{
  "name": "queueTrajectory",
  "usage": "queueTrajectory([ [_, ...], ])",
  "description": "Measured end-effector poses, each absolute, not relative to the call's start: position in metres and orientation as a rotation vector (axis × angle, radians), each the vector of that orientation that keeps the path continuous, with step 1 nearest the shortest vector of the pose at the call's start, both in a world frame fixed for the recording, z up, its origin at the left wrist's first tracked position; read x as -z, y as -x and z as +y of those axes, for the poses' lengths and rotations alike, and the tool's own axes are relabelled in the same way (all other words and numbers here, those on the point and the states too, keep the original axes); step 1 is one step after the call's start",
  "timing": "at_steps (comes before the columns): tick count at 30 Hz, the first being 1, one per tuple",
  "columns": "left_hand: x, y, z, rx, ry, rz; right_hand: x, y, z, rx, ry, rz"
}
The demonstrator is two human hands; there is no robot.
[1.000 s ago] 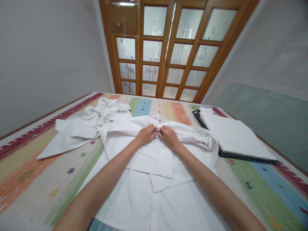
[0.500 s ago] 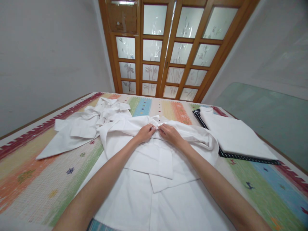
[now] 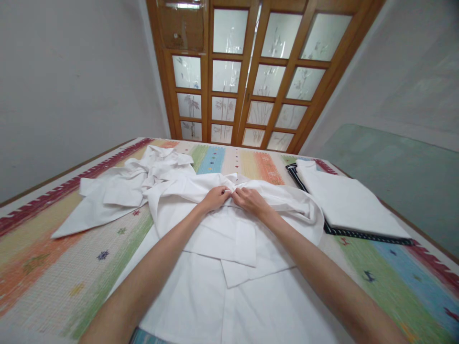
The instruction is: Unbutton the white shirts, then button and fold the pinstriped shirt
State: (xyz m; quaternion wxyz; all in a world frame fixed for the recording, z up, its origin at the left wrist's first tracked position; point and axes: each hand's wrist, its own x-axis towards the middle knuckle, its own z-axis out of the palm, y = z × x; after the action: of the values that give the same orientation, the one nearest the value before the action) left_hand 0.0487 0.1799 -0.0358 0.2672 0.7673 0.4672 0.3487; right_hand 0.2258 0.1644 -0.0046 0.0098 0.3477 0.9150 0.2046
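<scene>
A white garment [image 3: 201, 277] is spread over the near middle of the patterned table cover, its sleeves folded across it. At the garment's upper middle, my left hand [image 3: 217, 197] pinches the white fabric with bent fingers. Just right of it, almost touching, my right hand [image 3: 248, 199] also pinches the fabric, thumb and fingers together. The small part between the fingertips is too small to make out.
A crumpled white garment [image 3: 132, 179] lies at the left, against the spread one. On the right, folded white cloth [image 3: 355, 203] rests on black-and-white striped fabric [image 3: 369, 236]. Wooden doors with glass panes [image 3: 229, 75] stand beyond the striped cover [image 3: 103, 272].
My right hand has shifted slightly left and its fingers have closed further over the fabric. My left hand has hardly moved, and the garments lie as before.
</scene>
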Motion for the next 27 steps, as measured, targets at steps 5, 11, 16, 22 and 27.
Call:
queueTrajectory([
  [5, 0.036, -0.049, 0.181, -0.943, -2.049, 1.267, 0.001, -0.219, 0.161, -0.685, -1.043, 2.770],
  [11, 0.038, -0.048, 0.182, -0.953, -2.040, 1.277, -0.003, -0.218, 0.165, -0.613, -1.067, 2.762],
  [16, 0.040, -0.048, 0.183, -0.957, -2.039, 1.274, 0.003, -0.220, 0.168, -0.571, -1.105, 2.812],
  [22, 0.039, -0.048, 0.183, -0.964, -2.046, 1.273, 0.013, -0.216, 0.171, -0.553, -1.237, 2.939],
  [27, 0.038, -0.048, 0.182, -0.988, -2.045, 1.235, 0.029, -0.220, 0.177, -0.505, -1.409, 3.202],
])
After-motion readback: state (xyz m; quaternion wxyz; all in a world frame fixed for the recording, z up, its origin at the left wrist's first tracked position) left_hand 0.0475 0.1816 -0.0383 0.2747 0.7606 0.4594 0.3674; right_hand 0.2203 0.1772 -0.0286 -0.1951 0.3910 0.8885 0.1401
